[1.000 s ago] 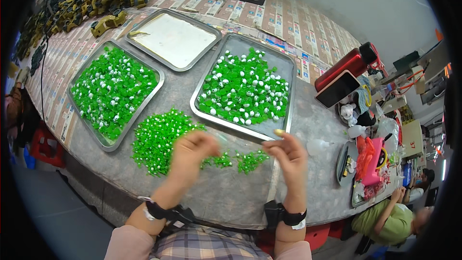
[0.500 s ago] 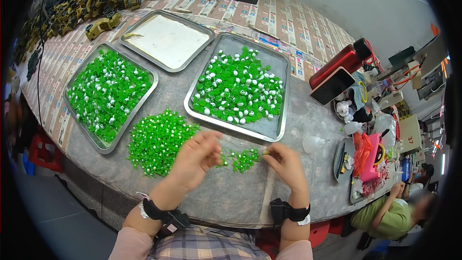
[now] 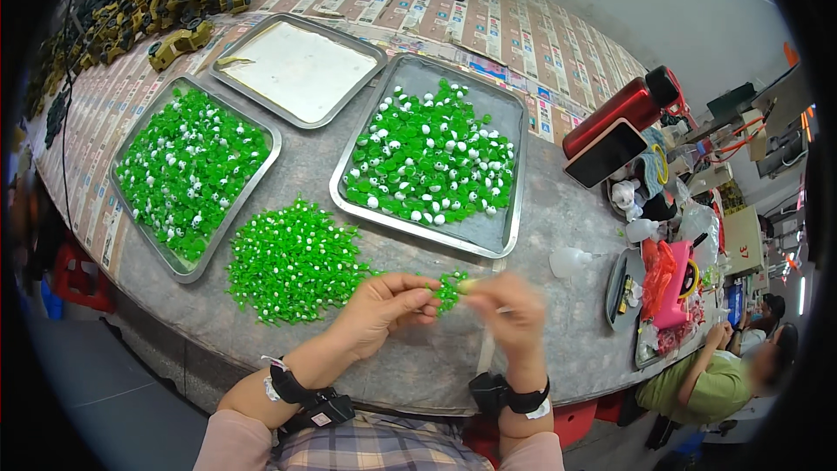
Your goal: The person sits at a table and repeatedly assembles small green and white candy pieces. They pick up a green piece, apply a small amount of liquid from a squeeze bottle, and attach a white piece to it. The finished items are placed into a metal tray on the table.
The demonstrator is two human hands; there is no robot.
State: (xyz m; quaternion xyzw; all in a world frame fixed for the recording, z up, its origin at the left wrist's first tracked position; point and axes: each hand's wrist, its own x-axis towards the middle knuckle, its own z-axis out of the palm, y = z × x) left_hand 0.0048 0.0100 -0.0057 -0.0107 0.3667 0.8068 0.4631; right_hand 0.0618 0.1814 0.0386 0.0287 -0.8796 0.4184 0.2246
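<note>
My left hand (image 3: 394,303) is closed in a pinch at the right side of a heap of small green-and-white plastic pieces (image 3: 295,263); what sits between its fingertips is too small to make out. Facing it, my right hand (image 3: 510,307) is blurred by motion, thumb and fingers pressed together. Its fingertips show a pale yellowish spot, and whatever they grip cannot be told. Between both hands lies a small cluster of green pieces (image 3: 450,288), partly covered by the fingers. Beyond them, a metal tray (image 3: 427,231) holds round green-and-white parts (image 3: 436,157).
Another tray (image 3: 187,272) of green-and-white parts stands left, and a white-lined tray (image 3: 305,74) behind. At right are a red bottle (image 3: 615,113), a phone (image 3: 606,153), a translucent small bottle (image 3: 568,262) and a pink container (image 3: 671,283). Yellow toy vehicles (image 3: 179,44) pile far left. A co-worker (image 3: 711,379) sits right.
My left hand has moved right and down to the small cluster, its fingers now pinched. My right hand has moved slightly left and down, bringing the fingertips of both hands close together.
</note>
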